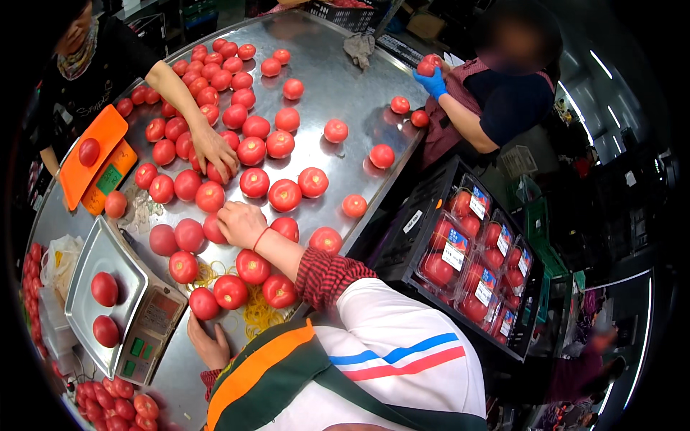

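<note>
White garment (424, 316): nearest the camera, below the right hand (243, 224). Right hand: fingers partly curled against a tomato (210, 231); grip cannot be determined. Left hand (208, 346): half open, empty, just beside the scale (159, 316) on the desk (323, 75).

You have room over the bare grey metal tabletop (323, 79), far right. Round red tomatoes (285, 195) crowd ahead under a co-worker's bare forearm (180, 92); a silver-trayed electronic scale (129, 303) blocks left, a black plastic crate (399, 251) right.
</note>
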The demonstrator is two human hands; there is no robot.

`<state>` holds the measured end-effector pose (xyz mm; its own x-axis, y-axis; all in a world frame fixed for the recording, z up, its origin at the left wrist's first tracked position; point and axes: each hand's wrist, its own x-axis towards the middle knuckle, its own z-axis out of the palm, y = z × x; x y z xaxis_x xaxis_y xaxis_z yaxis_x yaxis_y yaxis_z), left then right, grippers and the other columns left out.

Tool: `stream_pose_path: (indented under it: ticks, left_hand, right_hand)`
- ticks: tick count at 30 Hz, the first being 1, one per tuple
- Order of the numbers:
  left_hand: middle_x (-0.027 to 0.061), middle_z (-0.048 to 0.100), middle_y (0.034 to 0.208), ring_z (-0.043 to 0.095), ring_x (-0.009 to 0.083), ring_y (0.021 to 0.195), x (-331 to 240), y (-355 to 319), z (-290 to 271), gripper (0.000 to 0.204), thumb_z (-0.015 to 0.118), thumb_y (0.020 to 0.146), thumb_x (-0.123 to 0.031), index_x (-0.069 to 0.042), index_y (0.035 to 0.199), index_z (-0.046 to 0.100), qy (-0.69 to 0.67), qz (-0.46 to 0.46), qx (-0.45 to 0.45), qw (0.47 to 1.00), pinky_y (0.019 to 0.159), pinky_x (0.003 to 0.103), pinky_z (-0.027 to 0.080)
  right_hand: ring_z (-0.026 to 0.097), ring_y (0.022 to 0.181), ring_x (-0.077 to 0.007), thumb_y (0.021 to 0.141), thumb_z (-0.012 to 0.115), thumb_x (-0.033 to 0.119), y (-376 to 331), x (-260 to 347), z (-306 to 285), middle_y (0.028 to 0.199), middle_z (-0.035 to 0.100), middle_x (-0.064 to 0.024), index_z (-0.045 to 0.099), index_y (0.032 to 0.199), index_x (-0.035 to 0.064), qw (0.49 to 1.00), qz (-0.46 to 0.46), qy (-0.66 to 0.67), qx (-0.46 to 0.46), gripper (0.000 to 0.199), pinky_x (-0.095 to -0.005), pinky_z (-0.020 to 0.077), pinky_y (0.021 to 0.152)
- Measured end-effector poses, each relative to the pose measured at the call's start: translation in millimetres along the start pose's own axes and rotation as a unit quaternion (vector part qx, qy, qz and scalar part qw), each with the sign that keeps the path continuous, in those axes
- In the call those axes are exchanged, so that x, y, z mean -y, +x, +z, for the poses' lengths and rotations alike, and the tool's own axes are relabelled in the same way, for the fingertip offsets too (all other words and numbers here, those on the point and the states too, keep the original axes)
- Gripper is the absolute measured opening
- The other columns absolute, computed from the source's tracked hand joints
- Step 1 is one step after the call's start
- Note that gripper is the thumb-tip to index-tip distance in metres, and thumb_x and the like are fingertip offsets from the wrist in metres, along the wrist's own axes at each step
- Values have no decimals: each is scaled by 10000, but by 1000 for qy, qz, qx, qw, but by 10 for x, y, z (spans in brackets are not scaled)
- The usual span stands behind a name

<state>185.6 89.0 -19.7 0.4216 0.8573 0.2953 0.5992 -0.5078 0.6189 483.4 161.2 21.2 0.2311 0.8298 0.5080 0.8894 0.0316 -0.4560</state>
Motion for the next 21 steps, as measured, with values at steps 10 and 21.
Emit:
stream_pose_path:
  ticks: [10,21]
  left_hand:
    - [223,446,1312,425,389,1212,49,-6,43,671,620,788,0,8,1396,338,-14,-18,-3,1000,1037,444,330]
    - [218,451,1321,425,385,1214,120,4,56,652,611,786,-10,10,1386,356,-7,-12,11,1000,1041,452,318]
  right_hand:
    - [604,743,-276,774,624,182,-74,6,-19,781,570,-88,599,720,75,1000,-15,6,-12,123,-399,509,628]
    - [601,789,-286,795,610,187,-189,124,-55,828,569,-98,601,767,73,1000,0,16,20,118,-397,515,639]
